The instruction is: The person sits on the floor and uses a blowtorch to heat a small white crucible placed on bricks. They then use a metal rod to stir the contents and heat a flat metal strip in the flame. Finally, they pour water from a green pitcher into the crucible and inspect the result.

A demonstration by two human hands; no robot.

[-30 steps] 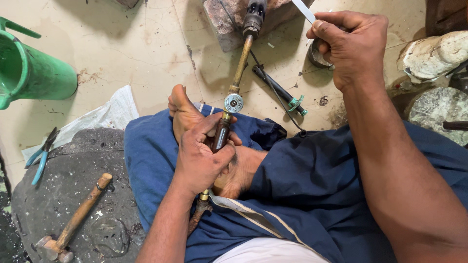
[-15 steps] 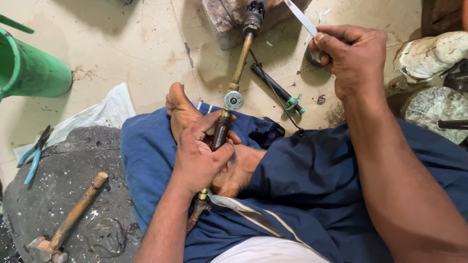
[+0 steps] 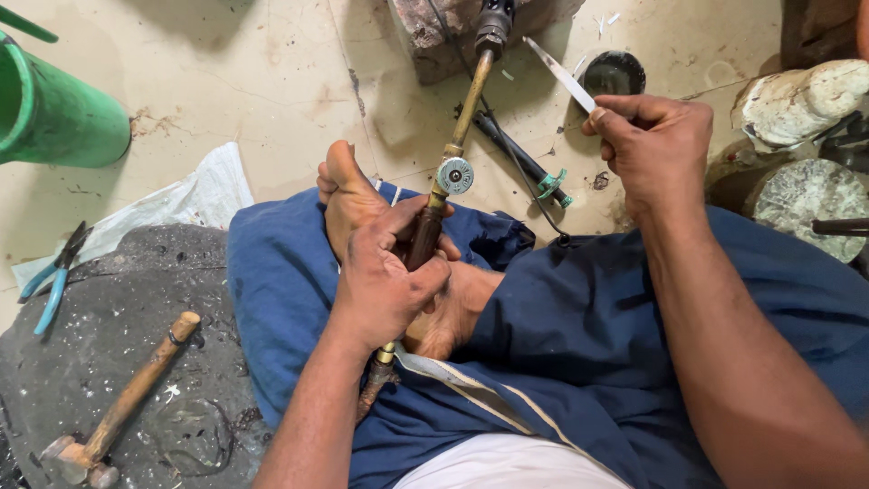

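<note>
The left hand (image 3: 385, 285) has its grip closed around a brass torch (image 3: 433, 217) resting across the lap. The right hand (image 3: 654, 149) pinches a thin metal strip (image 3: 561, 74) above the floor (image 3: 253, 81).

Green bucket (image 3: 54, 109) (left edge) cut off

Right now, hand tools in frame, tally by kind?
Torch, brass tube with a round valve, gripped by the left hand: 1
Thin metal strip, pinched in the right hand: 1
Hammer, wooden handle: 1
Pliers, blue handles: 1
Black tool with teal fitting, on the floor: 1
Total: 5
</note>
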